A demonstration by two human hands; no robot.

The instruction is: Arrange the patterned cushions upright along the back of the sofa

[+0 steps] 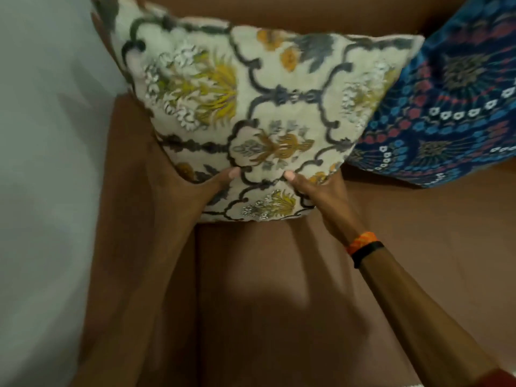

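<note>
Left hand (pixel 208 182) and right hand (pixel 312 188) grip the cream cushion (pixel 251 107), propped at the sofa (pixel 279 275) back; the blue cushion (pixel 446 107) right seems placed already.

I'm seeing the blue cushion (pixel 446 113) running off the right edge. The cream cushion (pixel 251 107) is blurring at its top left corner and hiding the fingers of both my hands behind its lower edge.

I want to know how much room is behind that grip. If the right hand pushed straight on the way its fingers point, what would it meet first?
The cream floral cushion itself: the right hand already grips its lower edge. Beyond it probably lies the sofa back; depth is unclear.
</note>
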